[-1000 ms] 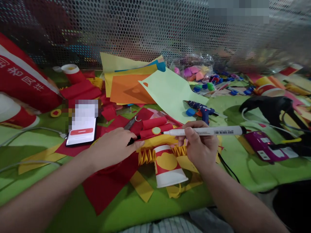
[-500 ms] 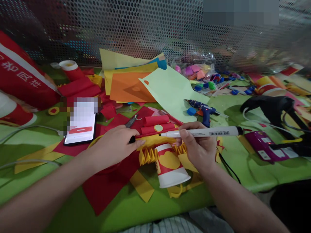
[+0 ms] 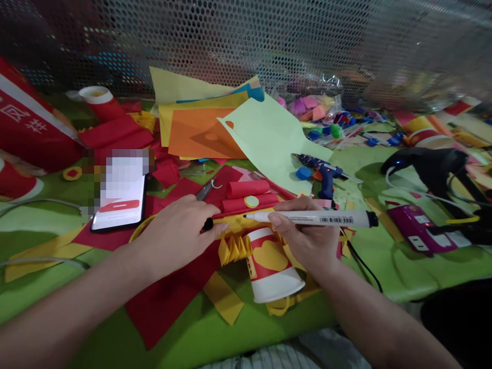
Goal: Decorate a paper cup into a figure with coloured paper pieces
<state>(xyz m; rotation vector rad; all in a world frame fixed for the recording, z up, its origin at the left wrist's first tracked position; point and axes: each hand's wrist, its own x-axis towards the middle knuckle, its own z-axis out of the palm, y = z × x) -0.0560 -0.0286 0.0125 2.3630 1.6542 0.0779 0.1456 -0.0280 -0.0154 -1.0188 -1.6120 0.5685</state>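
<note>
Landmark: the red-and-white paper cup (image 3: 271, 261) with a yellow paper heart, lying tilted, its white rim toward you. Just left of the cup stands a yellow accordion-folded paper strip (image 3: 235, 249); along the cup's far end runs a flat yellow paper band (image 3: 232, 224).

Your right hand (image 3: 307, 236), just beyond and right of the cup, has thumb and fingers clamped on a white plastic marker (image 3: 326, 218). Its black tip points left, over the band; you cannot tell from this view whether it touches.

Your left hand (image 3: 180, 228) lies left of the cup, thumb stretched onto the band. A small black cylindrical piece (image 3: 207, 224) pokes out, pinched between thumb and curled fingers.

Beyond the cup you have two red paper rolls (image 3: 248, 189), with a pale yellow paper disc (image 3: 251, 202) on the nearer one. Left of the cup and partly under your left forearm: a dark red paper sheet (image 3: 165, 307). Farther left, a lit black-edged phone (image 3: 121, 205). Beyond and right of the cup, a blue glue gun (image 3: 326, 177).
</note>
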